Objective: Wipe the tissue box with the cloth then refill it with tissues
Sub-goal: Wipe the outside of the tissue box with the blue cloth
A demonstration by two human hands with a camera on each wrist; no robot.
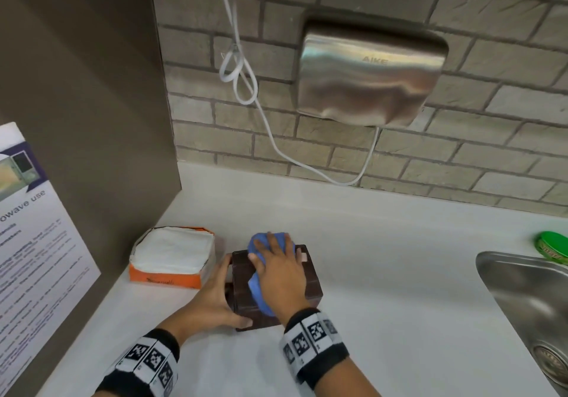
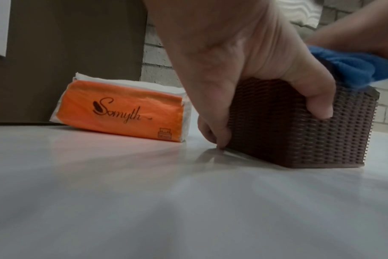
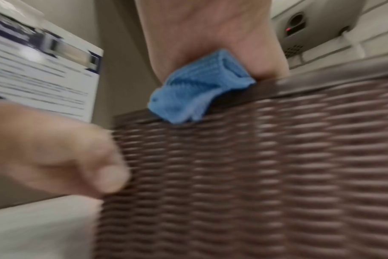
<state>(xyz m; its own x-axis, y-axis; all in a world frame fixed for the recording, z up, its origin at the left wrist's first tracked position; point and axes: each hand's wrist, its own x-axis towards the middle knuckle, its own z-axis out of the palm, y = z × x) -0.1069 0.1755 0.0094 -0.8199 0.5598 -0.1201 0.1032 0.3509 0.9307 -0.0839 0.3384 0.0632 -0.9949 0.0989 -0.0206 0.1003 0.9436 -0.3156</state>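
A dark brown woven tissue box point(image 1: 310, 286) point(image 2: 299, 133) point(image 3: 255, 175) stands on the white counter point(image 1: 384, 273). My left hand point(image 1: 215, 301) point(image 2: 244, 70) grips its near left corner, thumb on the front wall and fingers down the left side. On the box's lid, my right hand point(image 1: 279, 264) point(image 3: 210, 35) lies flat, fingers straight, pressing a blue cloth point(image 1: 258, 276) point(image 2: 352, 68) point(image 3: 197, 87) against it. An orange pack of white tissues point(image 1: 173, 258) point(image 2: 124, 108) lies just left of the box. The right wrist view is blurred.
A steel sink point(image 1: 528, 298) is sunk into the counter at right, with a green-lidded tin point(image 1: 553, 244) behind it. On the brick wall hangs a metal hand dryer point(image 1: 368, 74) with a white cord point(image 1: 246, 89). A brown panel with a printed notice point(image 1: 33, 243) stands at left.
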